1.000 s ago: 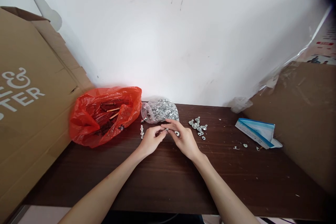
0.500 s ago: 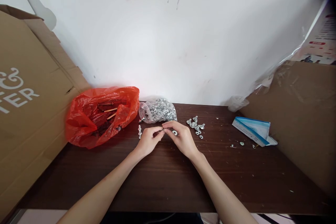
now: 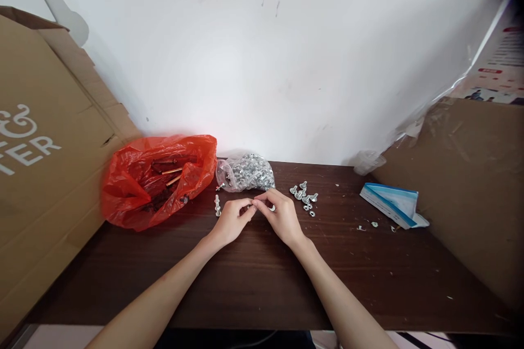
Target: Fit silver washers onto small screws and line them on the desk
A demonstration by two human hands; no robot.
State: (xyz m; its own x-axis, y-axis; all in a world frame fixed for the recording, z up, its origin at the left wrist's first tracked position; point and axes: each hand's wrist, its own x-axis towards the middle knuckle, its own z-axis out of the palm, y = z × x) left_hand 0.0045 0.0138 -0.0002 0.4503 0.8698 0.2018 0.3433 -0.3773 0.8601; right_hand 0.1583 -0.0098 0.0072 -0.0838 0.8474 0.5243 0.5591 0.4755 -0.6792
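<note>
A small metal piece (image 3: 250, 206), mostly hidden, sits right at the meeting fingertips of both hands. The left hand (image 3: 232, 222) pinches it, thumb and forefinger nearly closed; the right hand (image 3: 284, 219) has its thumb and fingers drawn together against it, touching the other hand's fingertips. One pale, flat washer (image 3: 272, 208) lies just beside the right hand's fingers, partly covered. To the right, on the dark wood-grained table (image 3: 254, 283), I count about six shiny bolts (image 3: 306, 199) with broad round heads, and three nuts (image 3: 312, 214). Left of the hands lies a short row of silvery hardware (image 3: 217, 206), too small to count. Behind is one clear, crinkled bag (image 3: 249, 172) packed with metal bits, beside one glossy red bag (image 3: 135, 196) holding two bright coppery rods (image 3: 173, 180) among darker pieces.
</note>
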